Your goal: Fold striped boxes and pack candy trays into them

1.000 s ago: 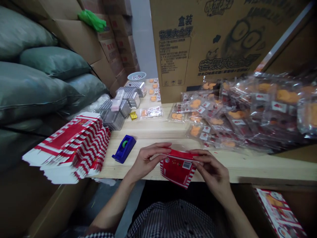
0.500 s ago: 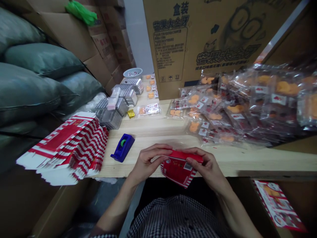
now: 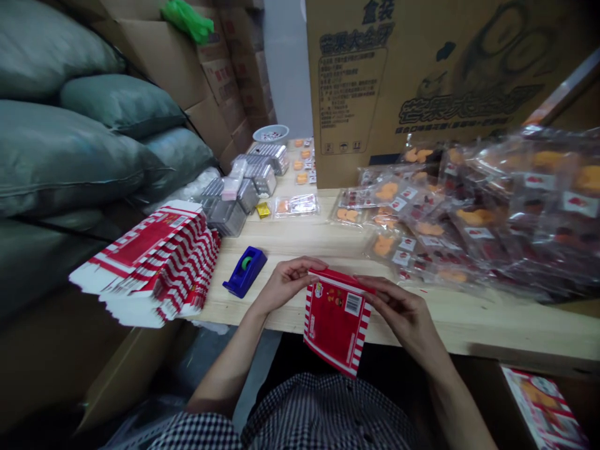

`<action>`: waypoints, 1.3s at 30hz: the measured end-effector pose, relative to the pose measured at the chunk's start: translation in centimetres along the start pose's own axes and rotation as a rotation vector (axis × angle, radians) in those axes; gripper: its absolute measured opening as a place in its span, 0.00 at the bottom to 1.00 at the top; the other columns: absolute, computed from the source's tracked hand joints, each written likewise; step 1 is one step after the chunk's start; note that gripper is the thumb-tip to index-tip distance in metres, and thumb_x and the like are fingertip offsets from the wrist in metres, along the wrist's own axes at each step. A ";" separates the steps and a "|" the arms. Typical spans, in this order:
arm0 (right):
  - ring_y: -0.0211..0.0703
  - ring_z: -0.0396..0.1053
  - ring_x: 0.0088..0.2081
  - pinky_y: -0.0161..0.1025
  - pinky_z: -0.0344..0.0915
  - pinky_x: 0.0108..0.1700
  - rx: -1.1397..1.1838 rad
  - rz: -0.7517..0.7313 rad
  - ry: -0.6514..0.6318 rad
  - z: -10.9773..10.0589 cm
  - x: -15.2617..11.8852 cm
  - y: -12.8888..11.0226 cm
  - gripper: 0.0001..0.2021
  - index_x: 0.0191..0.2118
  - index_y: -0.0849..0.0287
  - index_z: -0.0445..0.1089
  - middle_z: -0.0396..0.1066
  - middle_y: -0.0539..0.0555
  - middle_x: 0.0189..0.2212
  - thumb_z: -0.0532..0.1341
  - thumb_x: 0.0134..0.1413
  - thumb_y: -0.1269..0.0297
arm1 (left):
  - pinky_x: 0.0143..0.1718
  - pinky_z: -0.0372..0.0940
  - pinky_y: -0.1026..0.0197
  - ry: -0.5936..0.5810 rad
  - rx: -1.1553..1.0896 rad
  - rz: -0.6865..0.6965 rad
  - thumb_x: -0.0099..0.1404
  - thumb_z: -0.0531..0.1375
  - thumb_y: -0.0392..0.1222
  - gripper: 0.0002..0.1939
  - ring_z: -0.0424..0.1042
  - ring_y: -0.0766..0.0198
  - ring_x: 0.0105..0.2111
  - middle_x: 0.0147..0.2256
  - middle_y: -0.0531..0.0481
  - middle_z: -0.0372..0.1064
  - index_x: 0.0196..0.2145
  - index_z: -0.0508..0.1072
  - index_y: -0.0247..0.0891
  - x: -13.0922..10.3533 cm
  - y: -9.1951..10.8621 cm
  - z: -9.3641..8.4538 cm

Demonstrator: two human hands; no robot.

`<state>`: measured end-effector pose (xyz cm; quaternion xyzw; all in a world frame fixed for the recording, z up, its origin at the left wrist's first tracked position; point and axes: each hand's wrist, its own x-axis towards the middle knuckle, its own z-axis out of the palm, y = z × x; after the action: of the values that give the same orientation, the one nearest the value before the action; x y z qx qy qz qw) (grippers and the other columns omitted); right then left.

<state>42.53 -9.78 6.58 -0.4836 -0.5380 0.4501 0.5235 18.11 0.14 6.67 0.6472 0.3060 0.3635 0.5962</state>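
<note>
A red printed box [image 3: 335, 322] with striped white edges and a barcode hangs between my hands over the table's front edge. My left hand [image 3: 289, 284] pinches its upper left corner between thumb and fingers. At the upper right corner, my right hand [image 3: 396, 306] grips the box the same way. The barcode side faces me, and its lower end points down toward my lap. Left of my hands, a blue tape dispenser [image 3: 244, 272] with a green roll lies on the wooden table [image 3: 285, 247].
Folded red-and-white cartons [image 3: 154, 256] are stacked on the left. Behind them stand clear plastic cases [image 3: 227, 212]. Bagged candies [image 3: 431, 228] pile up at right, before a large cardboard box [image 3: 351, 94]. Full sacks [image 3: 70, 156] fill the far left.
The red box has been tilted so more of its barcode side shows and it hangs lower. Both hands keep hold of its top. The view has shifted left.
</note>
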 end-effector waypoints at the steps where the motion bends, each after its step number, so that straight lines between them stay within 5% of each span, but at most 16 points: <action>1: 0.45 0.72 0.52 0.38 0.69 0.53 -0.012 -0.007 0.001 0.2 0.0 0.3 0.11 0.49 0.51 0.76 0.75 0.53 0.51 0.63 0.61 0.61 | 0.50 0.67 0.62 -0.014 -0.021 -0.013 0.63 0.66 0.39 0.11 0.74 0.59 0.48 0.48 0.41 0.75 0.44 0.79 0.36 0.0 -0.3 -0.2; 5: 0.42 0.76 0.43 0.36 0.72 0.43 -0.059 0.057 -0.005 1.3 0.4 1.5 0.15 0.53 0.51 0.73 0.76 0.54 0.49 0.62 0.62 0.60 | 0.49 0.66 0.61 -0.009 -0.062 -0.078 0.64 0.65 0.41 0.13 0.74 0.59 0.47 0.49 0.41 0.75 0.45 0.79 0.36 -0.4 -2.0 -0.9; 10: 0.48 0.74 0.49 0.41 0.72 0.49 -0.059 0.074 -0.072 2.7 1.7 2.6 0.13 0.49 0.51 0.77 0.76 0.55 0.50 0.64 0.60 0.57 | 0.48 0.66 0.61 0.031 -0.058 -0.107 0.64 0.64 0.43 0.14 0.74 0.58 0.46 0.48 0.41 0.75 0.46 0.78 0.34 -1.2 -3.1 -0.9; 15: 0.51 0.77 0.46 0.42 0.74 0.44 0.032 0.138 -0.018 2.9 2.1 4.0 0.13 0.45 0.52 0.79 0.79 0.55 0.47 0.67 0.55 0.56 | 0.51 0.66 0.56 0.091 -0.007 -0.062 0.66 0.62 0.45 0.20 0.73 0.56 0.50 0.52 0.39 0.72 0.54 0.72 0.36 -2.3 -3.7 -0.2; 17: 0.52 0.76 0.46 0.45 0.74 0.47 0.021 0.153 0.013 2.3 1.8 4.9 0.14 0.45 0.53 0.79 0.79 0.56 0.46 0.68 0.52 0.56 | 0.57 0.62 0.52 0.214 0.185 0.014 0.66 0.62 0.45 0.24 0.69 0.54 0.55 0.56 0.39 0.68 0.58 0.68 0.39 -3.5 -4.1 -1.1; 20: 0.53 0.77 0.45 0.48 0.74 0.49 0.044 0.221 0.083 0.9 1.3 6.8 0.16 0.44 0.54 0.79 0.80 0.57 0.45 0.71 0.49 0.55 | 0.64 0.52 0.46 0.622 0.613 0.077 0.64 0.63 0.46 0.25 0.59 0.52 0.62 0.60 0.39 0.62 0.57 0.67 0.40 -6.5 -4.9 -4.5; 23: 0.53 0.78 0.44 0.47 0.75 0.47 0.122 0.287 0.118 0.0 1.0 8.4 0.17 0.43 0.54 0.80 0.80 0.57 0.45 0.72 0.45 0.55 | 0.64 0.48 0.43 0.946 0.792 -0.136 0.58 0.67 0.47 0.22 0.56 0.46 0.61 0.57 0.37 0.63 0.48 0.71 0.37 -9.7 -5.4 -9.1; 26: 0.53 0.78 0.44 0.45 0.76 0.46 0.157 0.311 0.099 0.3 1.0 9.0 0.18 0.43 0.54 0.80 0.79 0.57 0.45 0.73 0.44 0.56 | 0.59 0.55 0.45 0.897 0.673 -0.391 0.51 0.71 0.48 0.18 0.63 0.45 0.54 0.46 0.41 0.71 0.37 0.74 0.37 -11.3 -5.4 -12.6; 29: 0.53 0.77 0.46 0.44 0.75 0.48 0.152 0.304 0.061 0.8 1.2 8.9 0.19 0.44 0.54 0.80 0.78 0.57 0.48 0.73 0.44 0.57 | 0.45 0.64 0.55 0.798 0.549 -0.446 0.52 0.68 0.52 0.15 0.71 0.53 0.40 0.32 0.48 0.73 0.29 0.75 0.37 -11.2 -5.2 -14.4; 34: 0.53 0.77 0.46 0.43 0.75 0.49 0.124 0.321 0.077 0.6 1.4 8.9 0.18 0.44 0.53 0.80 0.79 0.56 0.46 0.73 0.45 0.56 | 0.27 0.60 0.65 0.727 0.354 -0.502 0.52 0.67 0.53 0.16 0.66 0.65 0.24 0.22 0.52 0.69 0.25 0.76 0.36 -10.5 -4.9 -15.3; 39: 0.54 0.78 0.45 0.45 0.76 0.48 0.101 0.299 0.059 0.1 0.9 8.7 0.23 0.48 0.53 0.78 0.79 0.56 0.46 0.73 0.43 0.56 | 0.25 0.61 0.65 0.776 0.168 -0.517 0.46 0.71 0.50 0.17 0.67 0.67 0.24 0.26 0.49 0.74 0.24 0.75 0.33 -10.1 -5.0 -15.4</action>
<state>42.92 -7.74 -1.94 -0.5445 -0.4210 0.5350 0.4900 -0.05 0.75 1.03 0.4123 0.6856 0.3919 0.4543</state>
